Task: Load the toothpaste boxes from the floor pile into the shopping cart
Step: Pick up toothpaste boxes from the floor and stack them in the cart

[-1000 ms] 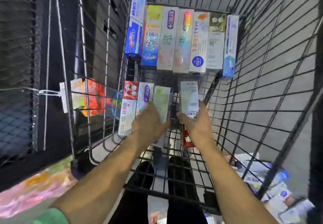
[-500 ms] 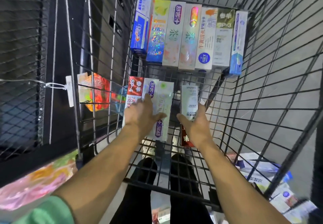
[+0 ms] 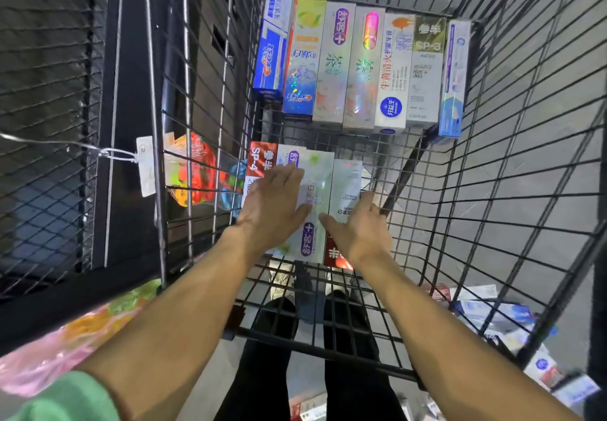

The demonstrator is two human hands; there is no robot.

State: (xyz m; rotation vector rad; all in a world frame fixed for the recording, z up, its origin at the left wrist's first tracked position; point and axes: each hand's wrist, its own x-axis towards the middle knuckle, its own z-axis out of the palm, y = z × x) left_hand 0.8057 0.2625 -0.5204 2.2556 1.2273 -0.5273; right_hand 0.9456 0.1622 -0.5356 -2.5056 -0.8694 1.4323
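I look down into a black wire shopping cart [image 3: 492, 164]. Several toothpaste boxes [image 3: 361, 69] lie side by side in a row at its far end. A nearer row holds a red SP-4 box [image 3: 259, 159], a pale box with a purple logo [image 3: 312, 203] and a white box [image 3: 346, 184]. My left hand [image 3: 274, 207] lies flat with straight fingers on the near row's left boxes. My right hand [image 3: 361, 226] presses the white box's near end, fingers extended. A red box [image 3: 331, 254] peeks out under my right wrist.
More toothpaste boxes [image 3: 512, 325] lie piled on the floor outside the cart at lower right. A colourful bag [image 3: 193, 171] hangs outside the cart's left wall beside a white tag [image 3: 146, 166]. My dark-trousered legs [image 3: 312, 355] show through the cart's floor.
The white box under my right hand has slid left against the pale box. My left hand has flattened onto the near row's left boxes.
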